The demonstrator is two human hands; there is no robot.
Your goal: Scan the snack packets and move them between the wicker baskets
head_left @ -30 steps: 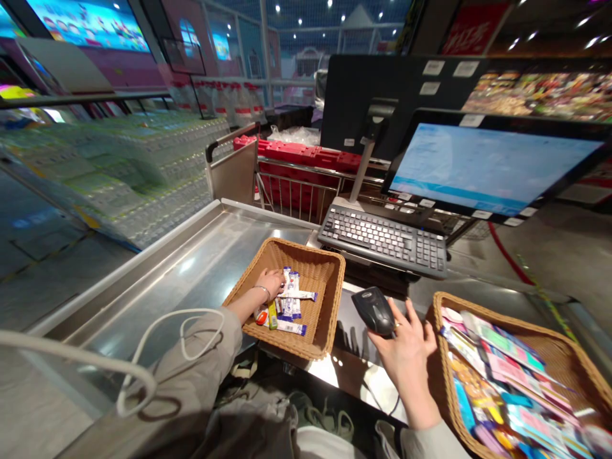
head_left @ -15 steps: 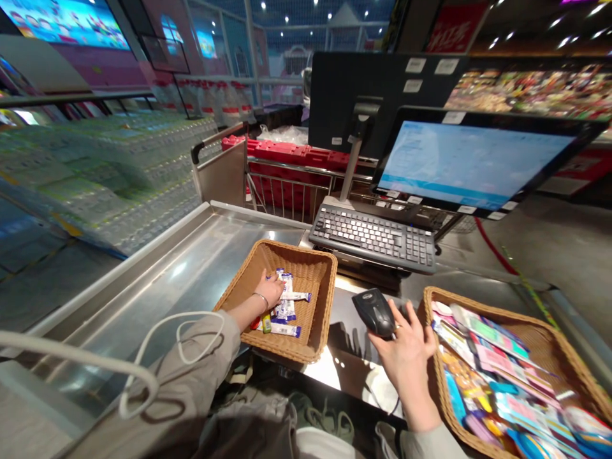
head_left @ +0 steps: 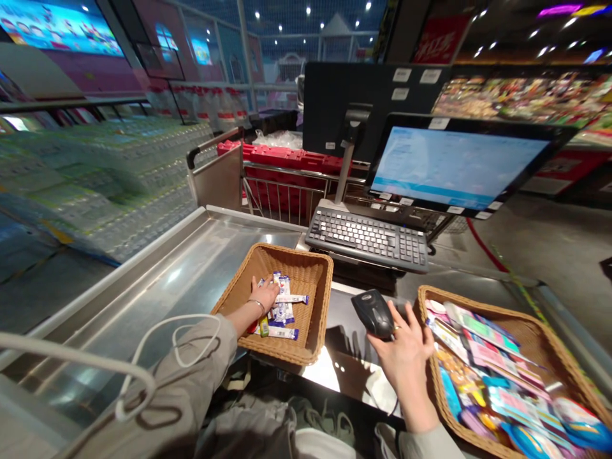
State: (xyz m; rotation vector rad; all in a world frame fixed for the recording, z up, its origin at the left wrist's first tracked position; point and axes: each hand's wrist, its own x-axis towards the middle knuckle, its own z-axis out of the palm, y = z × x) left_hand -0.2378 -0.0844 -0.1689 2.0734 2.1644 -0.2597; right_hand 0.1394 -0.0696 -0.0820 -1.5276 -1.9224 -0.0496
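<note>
Left hand (head_left: 264, 294) is placed inside the left basket (head_left: 308, 274), palm down over slim packets (head_left: 285, 312). Its fingers are laid out on the packets; whether one is grasped cannot be told. The packets are heaped on the basket floor: several are laid side by side, one is laid across them, and another is seen near the front wall. A yellow-green item (head_left: 264, 326) is seen just beside the wrist.

The scanner (head_left: 373, 312) is grasped in the right hand (head_left: 404, 344), held between the thumb and forefinger; the other fingers are extended, free of it. The scanner is held between the two baskets, with its shadow cast on the worktop (head_left: 186, 261).

The right basket (head_left: 530, 335) is placed just beside the right hand and is filled with mixed goods (head_left: 507, 370) in bright wrappers.

The keyboard (head_left: 366, 239) is set beyond the scanner, with a lit screen (head_left: 456, 166) mounted above. A white cable (head_left: 71, 355) is looped in front of the left sleeve.
</note>
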